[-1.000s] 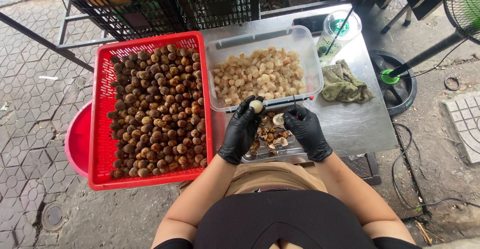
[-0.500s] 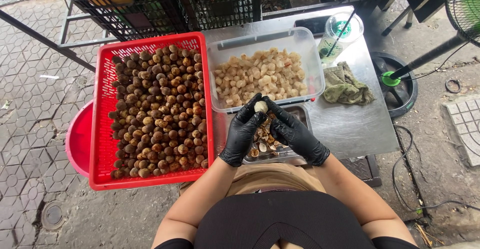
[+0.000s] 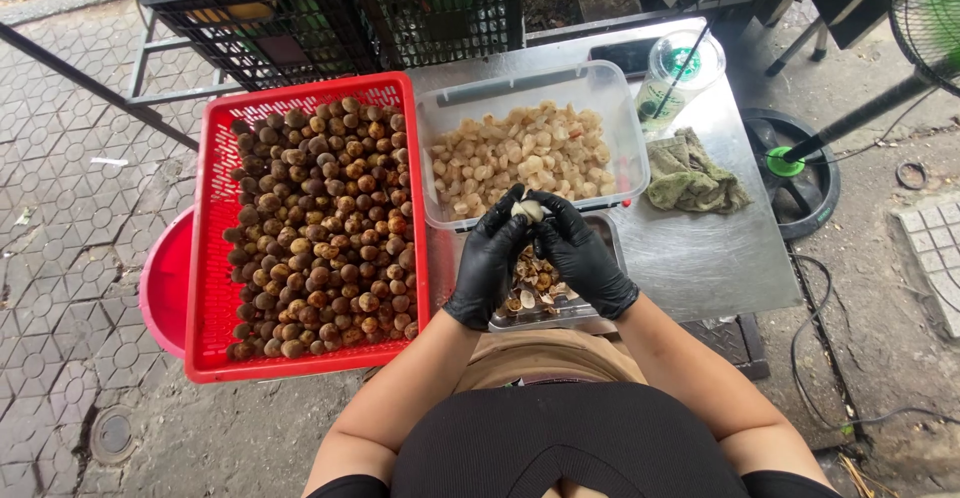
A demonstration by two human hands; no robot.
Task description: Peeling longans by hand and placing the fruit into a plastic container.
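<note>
Both hands wear black gloves and meet over a small metal tray (image 3: 612,243) of brown shell pieces. My left hand (image 3: 488,263) and my right hand (image 3: 582,256) pinch one pale peeled fruit (image 3: 528,212) between their fingertips. Just beyond it stands a clear plastic tub (image 3: 620,118) filled with pale peeled fruit. To the left lies a red plastic basket (image 3: 212,220) heaped with brown unpeeled fruit (image 3: 320,228).
A steel table (image 3: 700,258) carries a crumpled green cloth (image 3: 692,176), a lidded plastic cup with a straw (image 3: 678,76) and a dark phone (image 3: 625,56). Black crates (image 3: 330,18) stand behind. A red tub (image 3: 165,283) sits under the basket; a fan base (image 3: 800,173) stands to the right.
My right hand came up from the shell tray and joined the left hand on the pale fruit. Both hands now sit closer together at the tub's near edge.
</note>
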